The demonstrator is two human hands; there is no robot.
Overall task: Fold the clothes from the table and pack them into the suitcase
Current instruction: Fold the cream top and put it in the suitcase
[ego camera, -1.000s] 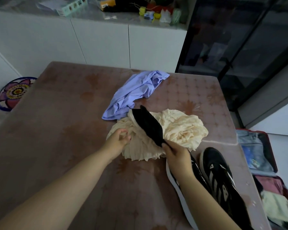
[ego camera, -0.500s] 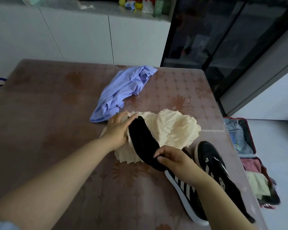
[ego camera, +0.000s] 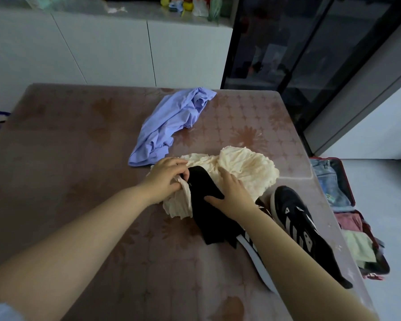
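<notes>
Head view: the left hand (ego camera: 166, 179) curls its fingers round the cream garment (ego camera: 245, 167) on the brown floral table (ego camera: 67, 170). The right hand (ego camera: 233, 193) lies flat on the black garment (ego camera: 206, 214). White-striped shoes (ego camera: 296, 216) lie beside them. White cabinets (ego camera: 102, 54) stand behind, and the open suitcase (ego camera: 347, 184) lies on the floor to the right.

Lilac shirt (ego camera: 171, 126), cream crinkled garment (ego camera: 243, 167), black sock (ego camera: 206, 205), white-striped black shoes (ego camera: 296, 223), brown floral table (ego camera: 79, 147).
</notes>
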